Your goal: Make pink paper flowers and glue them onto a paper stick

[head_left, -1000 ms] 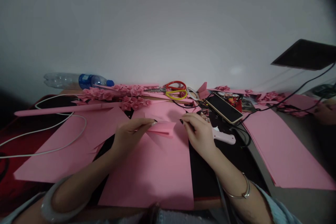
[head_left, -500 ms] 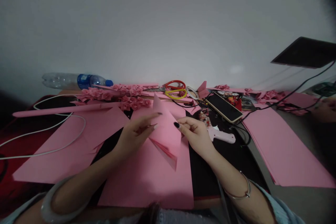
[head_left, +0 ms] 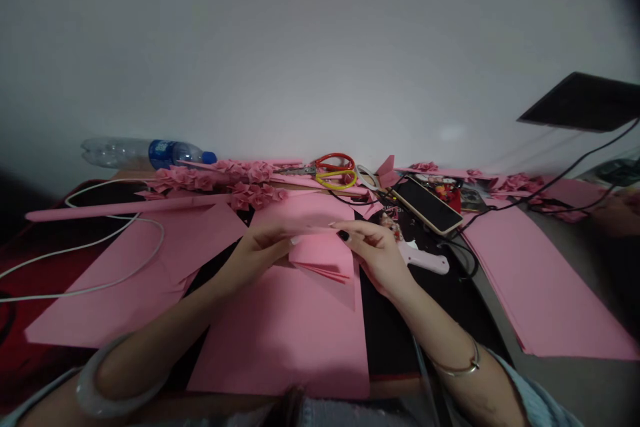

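Observation:
Between my two hands is a small folded piece of pink paper (head_left: pixel 321 251), its stacked layers showing along the lower edge. My left hand (head_left: pixel 260 250) pinches its left side with thumb and fingers. On the other side my right hand (head_left: pixel 377 252) grips the right edge, thumb in front and fingers behind. Underneath lies a large pink sheet (head_left: pixel 285 347) on the dark tabletop. Just right of my right hand sits a white-handled glue gun (head_left: pixel 425 259), partly covered by it.
Pink paper flowers (head_left: pixel 257 193) and a long paper roll (head_left: pixel 125 209) lie behind, with scissors (head_left: pixel 336 170), a bottle (head_left: pixel 150 152) and a phone (head_left: pixel 429 203). More pink sheets rest left (head_left: pixel 115 280) and right (head_left: pixel 545 287). Cables cross both sides. Another person's hand (head_left: pixel 617 213) is far right.
The folded paper has turned from standing upright and tilted to lying lower and more level between my hands. My left hand has shifted slightly, its fingers now behind the paper's upper edge.

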Motion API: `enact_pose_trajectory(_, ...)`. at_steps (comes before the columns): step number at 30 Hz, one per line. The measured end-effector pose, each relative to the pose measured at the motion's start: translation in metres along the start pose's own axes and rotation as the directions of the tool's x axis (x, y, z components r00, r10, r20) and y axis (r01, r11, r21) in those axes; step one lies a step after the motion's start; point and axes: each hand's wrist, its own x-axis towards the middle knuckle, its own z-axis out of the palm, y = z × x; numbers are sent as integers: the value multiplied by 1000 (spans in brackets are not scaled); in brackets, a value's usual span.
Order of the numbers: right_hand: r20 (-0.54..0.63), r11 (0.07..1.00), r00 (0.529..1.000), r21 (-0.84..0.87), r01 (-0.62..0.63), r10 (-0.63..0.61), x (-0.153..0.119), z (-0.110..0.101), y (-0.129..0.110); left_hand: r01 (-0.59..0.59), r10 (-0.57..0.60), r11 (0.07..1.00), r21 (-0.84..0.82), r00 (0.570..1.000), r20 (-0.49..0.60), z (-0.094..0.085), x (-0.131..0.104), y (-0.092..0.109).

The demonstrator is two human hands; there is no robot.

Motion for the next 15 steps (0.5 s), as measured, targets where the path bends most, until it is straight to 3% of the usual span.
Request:
enact_pose_trajectory(6,38,999,999,-33,2,-1,-2,-1,-1,-39,44,995,-92,998,53,-2,-1,5)
enact_pose_trajectory(10,3,991,1000,-134,12,-12,-2,4,-1,-123,125,982,147,992,-2,1,-2,6)
enact_pose_trajectory(15,109,973,994,-230,8,17,-4,9,-7,-189,190,946,264,982,22,6,-1,10)
